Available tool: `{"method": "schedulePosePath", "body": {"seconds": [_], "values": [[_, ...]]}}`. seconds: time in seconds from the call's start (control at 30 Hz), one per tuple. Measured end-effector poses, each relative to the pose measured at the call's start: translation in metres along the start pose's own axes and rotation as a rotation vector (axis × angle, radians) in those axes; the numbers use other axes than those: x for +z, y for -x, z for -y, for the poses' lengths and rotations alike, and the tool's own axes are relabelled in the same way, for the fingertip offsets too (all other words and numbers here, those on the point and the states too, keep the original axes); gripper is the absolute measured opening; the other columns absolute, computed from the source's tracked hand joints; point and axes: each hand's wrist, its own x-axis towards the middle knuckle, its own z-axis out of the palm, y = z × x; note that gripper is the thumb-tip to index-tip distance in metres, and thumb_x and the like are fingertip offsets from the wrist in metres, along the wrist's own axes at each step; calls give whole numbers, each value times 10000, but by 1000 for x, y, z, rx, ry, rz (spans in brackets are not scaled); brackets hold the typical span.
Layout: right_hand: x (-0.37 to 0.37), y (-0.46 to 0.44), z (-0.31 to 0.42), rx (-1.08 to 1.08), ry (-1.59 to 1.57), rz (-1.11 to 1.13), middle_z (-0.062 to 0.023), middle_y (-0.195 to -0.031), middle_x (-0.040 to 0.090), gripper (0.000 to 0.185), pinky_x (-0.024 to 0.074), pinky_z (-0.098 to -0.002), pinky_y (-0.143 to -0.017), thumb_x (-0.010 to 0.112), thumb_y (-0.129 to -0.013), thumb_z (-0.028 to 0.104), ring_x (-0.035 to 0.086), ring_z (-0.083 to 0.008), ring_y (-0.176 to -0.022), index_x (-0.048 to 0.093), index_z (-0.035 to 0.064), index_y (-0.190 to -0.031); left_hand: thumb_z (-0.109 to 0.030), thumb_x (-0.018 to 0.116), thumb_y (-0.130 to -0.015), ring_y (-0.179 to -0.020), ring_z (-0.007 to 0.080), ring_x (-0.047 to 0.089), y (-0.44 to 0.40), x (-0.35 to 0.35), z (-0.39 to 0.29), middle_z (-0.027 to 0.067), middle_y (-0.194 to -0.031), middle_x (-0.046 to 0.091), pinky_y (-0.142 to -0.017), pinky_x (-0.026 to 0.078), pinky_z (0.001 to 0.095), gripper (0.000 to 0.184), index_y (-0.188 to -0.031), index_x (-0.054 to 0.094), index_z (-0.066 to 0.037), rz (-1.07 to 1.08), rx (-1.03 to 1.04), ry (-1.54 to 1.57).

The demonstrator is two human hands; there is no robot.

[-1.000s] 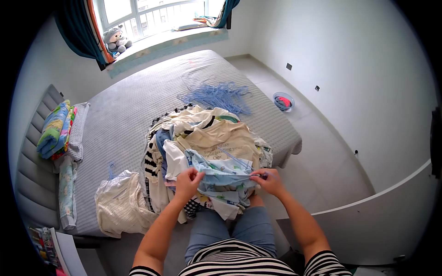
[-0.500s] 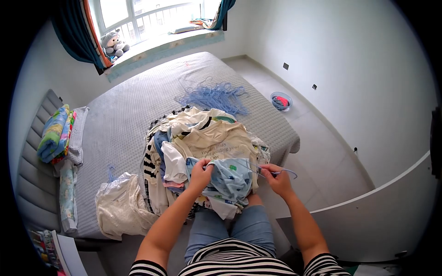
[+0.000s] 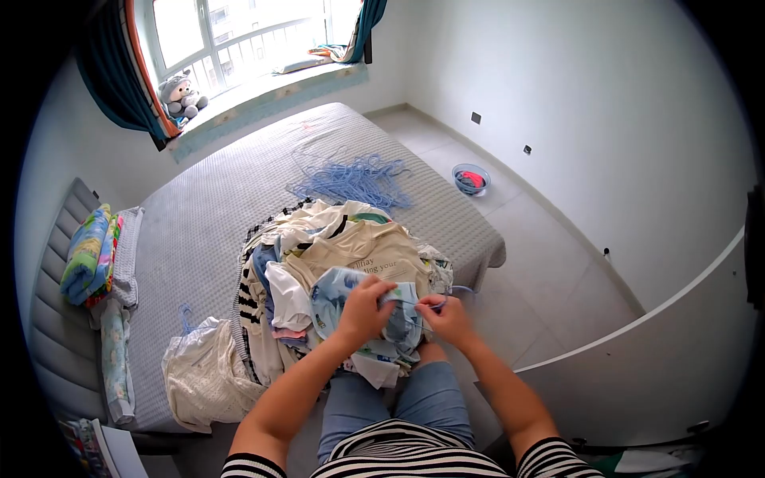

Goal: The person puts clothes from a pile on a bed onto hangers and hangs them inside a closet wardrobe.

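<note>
Nearest, light-blue denim shorts (image 3: 434,390) at the near edge of the grey quilted bed (image 3: 211,207), clothes draping over that edge; to the right, a grey panel with a white rim (image 3: 629,374) closes in, while beyond it pale tiled floor (image 3: 518,279) lies open along the bed's right side; out there, a round clear basin with pink cloth (image 3: 470,180).

What's hard to see now: the left hand (image 3: 366,309) is bent over the cloth, hiding its own fingertips, so I can't tell how firmly it grips; the right hand (image 3: 446,319) is pinched on a thin blue hanger (image 3: 409,302), part of which is covered by fingers and fabric; some lettering on the cream T-shirt (image 3: 362,251) behind is covered too.

And the pale blue printed garment (image 3: 328,303) itself: rumpled, with darker blue and green patches, at the near side of the heaped mixed clothing (image 3: 319,219), under the left hand; farther back, a tangle of blue hangers (image 3: 358,182) spreads across the bed.
</note>
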Motion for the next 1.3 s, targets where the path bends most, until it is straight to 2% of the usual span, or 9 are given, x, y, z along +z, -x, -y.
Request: {"method": "schedulePosePath", "body": {"seconds": [0.17,0.37,0.47,0.63,0.8,0.9,0.97,1.13,1.3], "values": [[10,-25,-8,-49,-256,120,-20,-739,636,178,435,-244,-608,753,-846,144,555,-75,-685,686,-11,-899,-284,743,-808,-886,267,631,-3,-44,-14,90,-961,635,-825,477,386,318,-1076,688,-121,58,397,-517],[31,-30,11,-397,217,-397,-125,-925,610,382,492,-334,-756,767,-804,144,619,-246,-877,594,13,-1118,-275,662,-892,-815,325,664,6,-49,12,85,-867,678,-681,504,435,178,-967,701,-118,177,-92,-359],[50,-22,-11,-201,40,-83,-151,-1058,613,440,491,-342,-847,763,-798,120,623,-260,-963,577,26,-1185,-267,652,-908,-795,347,655,7,-51,19,120,-869,677,-661,495,436,195,-984,710,-96,117,-165,-232],[83,-21,-18,-429,99,67,-139,-969,651,296,505,-369,-824,732,-816,132,632,-340,-952,605,14,-1056,-242,671,-910,-761,367,631,10,-60,16,158,-867,671,-646,478,402,205,-996,713,-61,140,-207,-136],[79,-17,-36,-114,227,367,-92,-953,672,219,466,-415,-917,727,-815,195,613,-310,-1029,657,80,-988,-225,682,-917,-673,241,636,18,-80,32,136,-756,666,-629,471,361,224,-948,712,-6,65,-311,-53],[41,-15,-82,-417,602,307,-75,-971,681,245,402,-455,-975,762,-786,201,627,-277,-1038,667,103,-989,-237,674,-942,-599,106,602,21,-111,35,70,-652,624,-543,496,298,272,-942,716,31,117,-404,9],[13,-13,-84,-383,727,183,-13,-998,671,235,219,-613,-1103,743,-799,222,621,-211,-1054,646,144,-998,-236,669,-949,-573,89,595,24,-132,23,46,-652,615,-496,514,277,272,-945,722,31,213,-623,79],[-44,-27,-59,-468,842,140,-6,-1039,658,267,257,-561,-1110,752,-787,199,612,-214,-1069,634,145,-1021,-165,643,-964,-585,67,563,47,-150,54,9,-679,618,-523,579,270,250,-903,700,71,235,-502,127],[3,-32,3,-651,507,117,-60,-1088,637,271,307,-504,-1095,748,-782,184,564,-288,-1143,621,107,-1009,-267,676,-950,-562,38,495,55,-133,67,-42,-617,592,-512,419,265,297,-890,720,21,255,-473,74]]}}
